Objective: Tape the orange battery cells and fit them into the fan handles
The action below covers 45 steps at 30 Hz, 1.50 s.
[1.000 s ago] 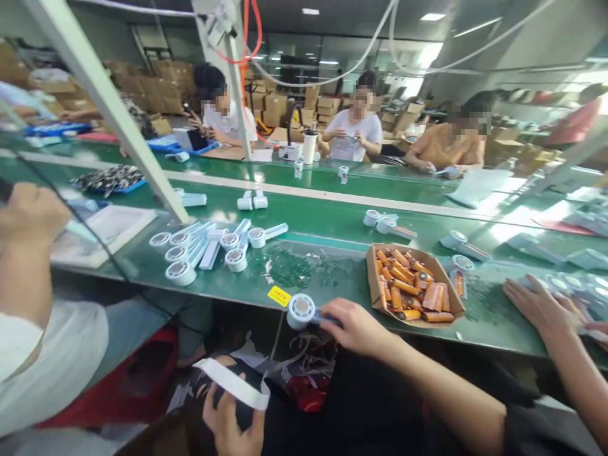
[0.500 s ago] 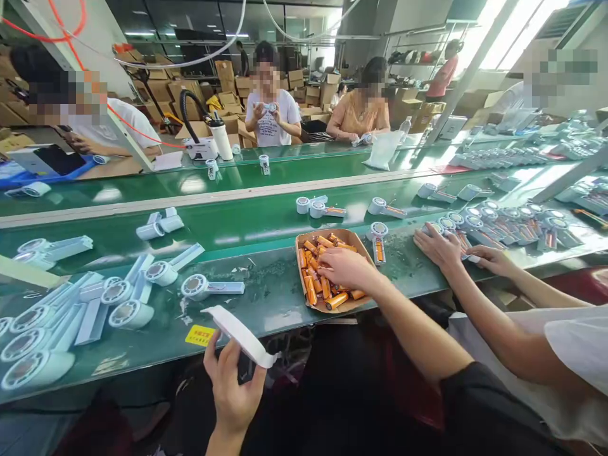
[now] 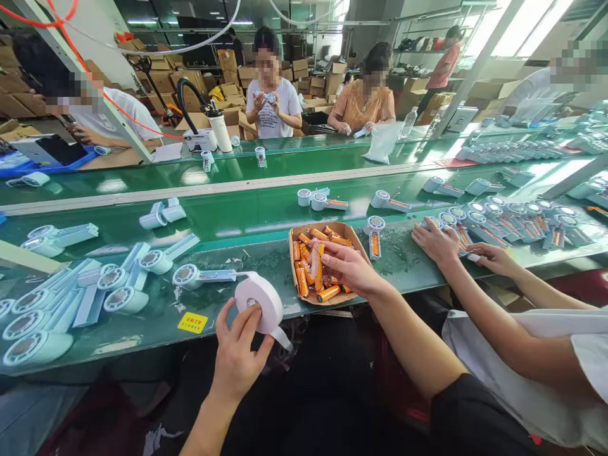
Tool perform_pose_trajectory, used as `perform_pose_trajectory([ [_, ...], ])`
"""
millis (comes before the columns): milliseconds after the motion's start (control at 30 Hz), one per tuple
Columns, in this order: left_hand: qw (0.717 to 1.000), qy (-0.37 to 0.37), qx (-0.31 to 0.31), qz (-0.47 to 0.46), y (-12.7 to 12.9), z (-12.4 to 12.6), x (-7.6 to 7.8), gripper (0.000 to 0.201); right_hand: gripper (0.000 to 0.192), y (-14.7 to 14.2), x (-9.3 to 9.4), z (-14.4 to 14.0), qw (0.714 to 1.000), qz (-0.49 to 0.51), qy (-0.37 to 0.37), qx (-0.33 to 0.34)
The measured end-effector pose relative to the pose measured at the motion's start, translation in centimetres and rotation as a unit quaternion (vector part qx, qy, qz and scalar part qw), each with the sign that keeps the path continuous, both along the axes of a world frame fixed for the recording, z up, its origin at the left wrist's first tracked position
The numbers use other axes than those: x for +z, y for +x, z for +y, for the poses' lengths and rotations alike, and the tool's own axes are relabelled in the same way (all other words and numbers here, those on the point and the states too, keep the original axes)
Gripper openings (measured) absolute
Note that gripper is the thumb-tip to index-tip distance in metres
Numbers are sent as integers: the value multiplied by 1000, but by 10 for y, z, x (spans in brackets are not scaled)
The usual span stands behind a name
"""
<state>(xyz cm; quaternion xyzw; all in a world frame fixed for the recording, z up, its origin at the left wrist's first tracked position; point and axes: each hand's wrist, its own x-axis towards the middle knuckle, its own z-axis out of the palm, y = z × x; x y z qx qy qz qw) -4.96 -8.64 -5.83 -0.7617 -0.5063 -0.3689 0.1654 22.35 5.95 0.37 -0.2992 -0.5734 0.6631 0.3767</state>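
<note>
My left hand [image 3: 240, 354] grips a roll of white tape [image 3: 270, 301] by its core and edge, a loose strip hanging below. The roll's other loose end reaches the handle of a light-blue handheld fan housing [image 3: 186, 276] on the bench. At the cardboard tray [image 3: 357, 239], my right hand [image 3: 351, 269] pinches an orange cylindrical battery [image 3: 318, 266] standing almost upright. Several more orange batteries [image 3: 329, 293] lie loose in the tray. Just right of it rests a fan housing with an orange battery in its handle [image 3: 375, 234].
Several fan housings [image 3: 126, 301] are piled at left on the green bench, near a yellow label [image 3: 192, 322]. At right, a co-worker's hands [image 3: 437, 244] touch rows of battery-fitted housings [image 3: 503, 231]. A conveyor belt [image 3: 237, 209] runs behind; other people sit across it.
My right hand has lifted slightly out of the pile with a battery between its fingers. My left hand has turned the tape roll face-on and moved it a little right and upward.
</note>
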Motion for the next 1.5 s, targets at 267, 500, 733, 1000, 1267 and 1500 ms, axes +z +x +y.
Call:
perform_pose_trajectory([
  [267,996,-71,32,47,-1,-27,8,39,68,-27,2,-48,997,-68,30,32],
  [500,989,-83,34,119,2,-39,17,40,54,-35,21,-40,908,-322,263,58],
  [733,983,-117,9,139,-2,-51,18,53,51,-38,31,-25,878,-348,312,104],
  [1000,972,-159,-64,161,-7,-57,28,61,53,-48,30,-18,842,-362,311,251],
  [1267,965,-170,-70,186,-11,-57,38,51,56,-49,-4,-38,950,-220,142,172],
  [1500,986,-41,-85,140,14,-57,11,28,64,-80,-59,-109,944,143,-85,-284],
])
